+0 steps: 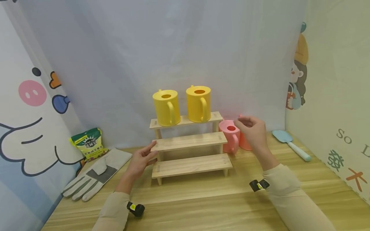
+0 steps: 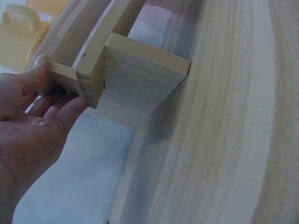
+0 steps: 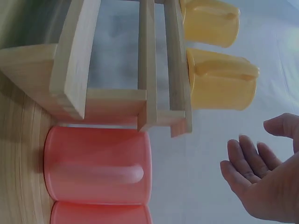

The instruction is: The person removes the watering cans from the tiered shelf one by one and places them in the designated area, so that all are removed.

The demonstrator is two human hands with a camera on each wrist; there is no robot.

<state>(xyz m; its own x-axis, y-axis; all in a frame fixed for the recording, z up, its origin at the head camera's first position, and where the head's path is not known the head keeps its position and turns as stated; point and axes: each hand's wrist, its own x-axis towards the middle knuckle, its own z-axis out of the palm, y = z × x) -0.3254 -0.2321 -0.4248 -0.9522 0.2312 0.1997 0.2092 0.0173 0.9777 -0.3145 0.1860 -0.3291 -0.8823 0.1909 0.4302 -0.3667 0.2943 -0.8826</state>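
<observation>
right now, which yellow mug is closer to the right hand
In the head view, the right yellow mug on the top step; the left yellow mug stands farther from the right hand.

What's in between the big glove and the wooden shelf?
The left hand is between the glove and the wooden shelf, holding the shelf's end. The head view shows it.
</observation>
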